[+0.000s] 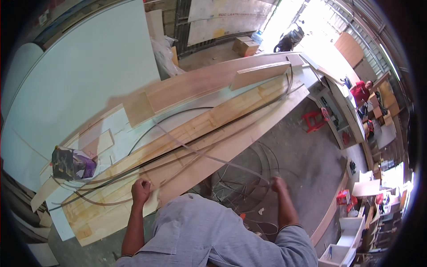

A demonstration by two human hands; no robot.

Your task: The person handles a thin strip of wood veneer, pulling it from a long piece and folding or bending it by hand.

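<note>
My right hand (279, 184) is closed at the lower end of a long, thin greyish strip (202, 154), held out over the floor to the right. From there the strip slants up and left across the boards. My left hand (141, 189) is closed above the near edge of the wooden boards (187, 141); what its fingers hold is hidden. A curved brown strip (109, 204) runs up close to its wrist. Dark and brown strips (213, 133) lie lengthwise along the boards. A worn box-like container (73, 163), dark with a purple side, stands at the left end.
Loops of thin strip (262, 173) lie on the floor. A short plank (260, 75) rests at the boards' far end. A large white panel (89, 80) fills the left. To the right are a red stool (315, 120), a cabinet (331, 111) and a person in red (360, 92).
</note>
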